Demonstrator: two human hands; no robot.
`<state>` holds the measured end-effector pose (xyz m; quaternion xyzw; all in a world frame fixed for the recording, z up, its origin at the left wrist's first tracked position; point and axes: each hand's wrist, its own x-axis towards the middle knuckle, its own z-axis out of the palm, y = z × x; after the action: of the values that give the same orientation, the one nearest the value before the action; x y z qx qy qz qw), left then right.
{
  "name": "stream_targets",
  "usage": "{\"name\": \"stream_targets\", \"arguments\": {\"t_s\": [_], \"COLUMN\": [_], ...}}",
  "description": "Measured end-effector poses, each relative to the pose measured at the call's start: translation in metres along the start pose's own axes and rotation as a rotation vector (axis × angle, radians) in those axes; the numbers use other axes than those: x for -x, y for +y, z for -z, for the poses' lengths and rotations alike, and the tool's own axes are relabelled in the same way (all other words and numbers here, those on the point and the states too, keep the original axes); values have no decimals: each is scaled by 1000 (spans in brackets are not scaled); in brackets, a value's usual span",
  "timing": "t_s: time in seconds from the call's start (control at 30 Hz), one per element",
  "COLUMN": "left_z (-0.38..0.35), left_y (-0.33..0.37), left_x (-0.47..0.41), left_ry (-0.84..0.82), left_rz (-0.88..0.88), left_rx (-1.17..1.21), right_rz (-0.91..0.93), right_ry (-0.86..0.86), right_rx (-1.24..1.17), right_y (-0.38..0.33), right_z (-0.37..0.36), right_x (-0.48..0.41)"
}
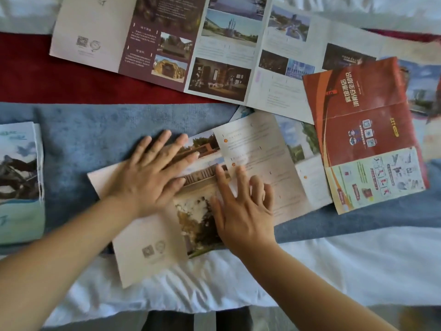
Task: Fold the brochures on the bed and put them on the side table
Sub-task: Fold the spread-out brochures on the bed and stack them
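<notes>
Working piece: a cream-and-photo paper brochure (195, 187), partly folded, lies on the blue towel-like cloth (95, 130) and white sheet of the bed (334, 271), directly before the person.
Left hand (152, 173): flat on the folded-over cream panel, fingers (164, 139) spread apart and gripping nothing; likely pinning the panel so it cannot spring open.
Right hand (241, 206): palm down on the photo panel, fingers (223, 175) apart along the crease line; apparently pressing the fold sharp.
Waiting items: 1 long maroon-and-white unfolded brochure (167, 44) on the red runner (35, 75); 1 red-orange safety leaflet (365, 130) at right, overlapping other sheets.
Finished item: 1 folded teal-and-white brochure (19, 182) at the left edge, seemingly set aside.
Side table: not in view.
Stage: folding underway; judged early, since most sheets remain open.
</notes>
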<state>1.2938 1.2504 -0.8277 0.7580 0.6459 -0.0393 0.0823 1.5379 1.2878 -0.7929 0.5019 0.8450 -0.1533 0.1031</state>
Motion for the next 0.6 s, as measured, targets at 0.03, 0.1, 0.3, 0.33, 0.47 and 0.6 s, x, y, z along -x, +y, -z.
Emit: {"name": "stream_targets", "arguments": {"t_s": [0.03, 0.1, 0.3, 0.33, 0.47, 0.6], "left_z": [0, 2, 19, 21, 17, 1], "left_y": [-9, -20, -16, -4, 68, 117], "left_x": [-4, -12, -27, -24, 4, 38], "left_ry": [-6, 3, -2, -1, -61, -15], "left_rz": [-48, -79, 296, 362, 517, 598], "left_rx": [-16, -35, 1, 29, 195, 250], "right_rz": [22, 49, 62, 71, 48, 1], "right_ry": [20, 43, -5, -12, -23, -17], "right_rx": [13, 12, -113, -110, -104, -120], "right_y": [-3, -7, -13, -14, -23, -33], "right_z": [-5, -14, -19, -20, -24, -30], "right_x": [6, 17, 22, 21, 15, 10]}}
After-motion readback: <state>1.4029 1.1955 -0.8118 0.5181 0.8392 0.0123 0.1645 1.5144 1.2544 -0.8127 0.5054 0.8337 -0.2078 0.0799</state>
